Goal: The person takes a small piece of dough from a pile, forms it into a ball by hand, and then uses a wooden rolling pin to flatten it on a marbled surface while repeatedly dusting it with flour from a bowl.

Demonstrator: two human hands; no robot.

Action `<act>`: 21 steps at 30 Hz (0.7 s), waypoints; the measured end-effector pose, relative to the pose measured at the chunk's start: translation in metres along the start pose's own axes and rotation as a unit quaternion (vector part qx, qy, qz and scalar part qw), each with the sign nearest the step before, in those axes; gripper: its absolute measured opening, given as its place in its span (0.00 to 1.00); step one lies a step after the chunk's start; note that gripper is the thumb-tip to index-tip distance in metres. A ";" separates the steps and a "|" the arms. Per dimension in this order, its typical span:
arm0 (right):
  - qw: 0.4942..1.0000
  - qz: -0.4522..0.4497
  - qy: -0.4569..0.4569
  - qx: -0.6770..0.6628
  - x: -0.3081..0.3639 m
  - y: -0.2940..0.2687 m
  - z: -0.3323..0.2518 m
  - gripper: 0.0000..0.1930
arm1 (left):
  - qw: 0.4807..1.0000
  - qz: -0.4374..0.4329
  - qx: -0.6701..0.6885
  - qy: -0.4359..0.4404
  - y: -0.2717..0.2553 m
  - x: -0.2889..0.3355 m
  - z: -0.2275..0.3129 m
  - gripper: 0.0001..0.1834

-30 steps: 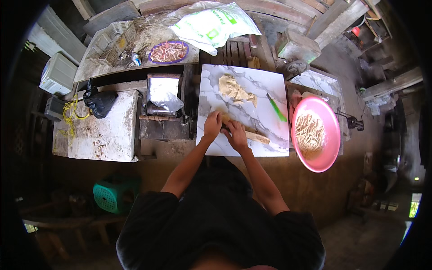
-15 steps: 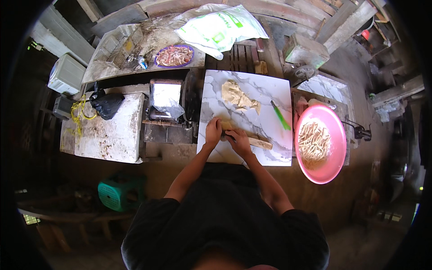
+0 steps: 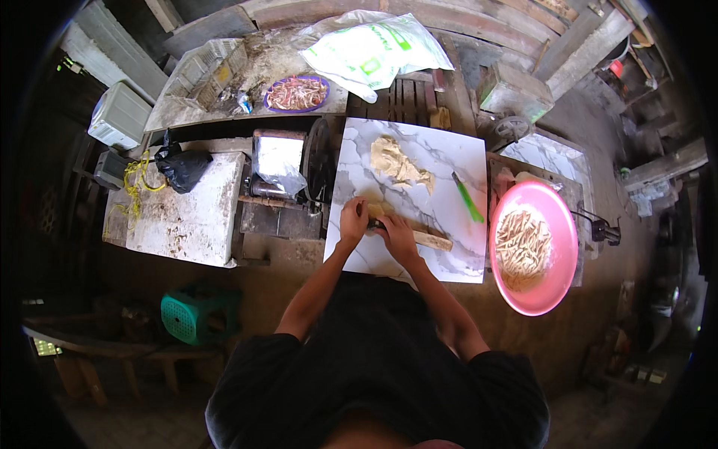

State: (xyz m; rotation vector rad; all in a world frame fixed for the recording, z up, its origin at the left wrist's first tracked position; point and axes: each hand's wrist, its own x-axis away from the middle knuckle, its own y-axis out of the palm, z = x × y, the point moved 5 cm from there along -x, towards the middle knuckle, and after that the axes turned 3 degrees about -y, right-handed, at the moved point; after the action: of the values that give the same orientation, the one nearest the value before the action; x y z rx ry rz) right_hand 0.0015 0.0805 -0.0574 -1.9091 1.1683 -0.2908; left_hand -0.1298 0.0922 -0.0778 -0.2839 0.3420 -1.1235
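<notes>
The left grip [image 3: 354, 219] is resting with fingers curled beside a tan piece [image 3: 381, 210], while the right grip [image 3: 397, 236] is resting over a wooden bar [image 3: 434, 241]; whether either is clasping something, I cannot tell. The tan piece is lying just beyond the fingers, by the bar's left end. Steady, even pressure is probably serving best, with the bar lying stable on the worktop [image 3: 441, 150], apart from the crumpled tan sheet [image 3: 389, 159] and pink basin [image 3: 565, 241].
</notes>
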 end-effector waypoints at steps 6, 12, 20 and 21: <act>1.000 -0.011 0.029 0.001 0.004 0.006 -0.005 0.12 | 0.986 0.068 -0.153 0.026 -0.009 0.008 0.007 0.08; 0.970 0.069 0.080 0.221 -0.018 0.007 0.010 0.19 | 0.965 0.073 -0.242 0.077 -0.002 -0.008 0.018 0.12; 0.967 0.023 0.061 0.245 -0.009 0.008 -0.009 0.22 | 0.955 0.056 -0.278 0.089 -0.010 0.008 0.013 0.18; 0.974 0.029 0.062 0.217 0.001 0.011 -0.013 0.22 | 0.960 0.016 -0.269 0.074 -0.013 0.015 0.006 0.21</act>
State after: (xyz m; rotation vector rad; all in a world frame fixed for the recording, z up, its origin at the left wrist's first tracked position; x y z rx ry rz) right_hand -0.0126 0.0707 -0.0581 -1.4884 1.1309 -0.5907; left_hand -0.1325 0.0734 -0.0693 -0.6734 0.7856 -1.0068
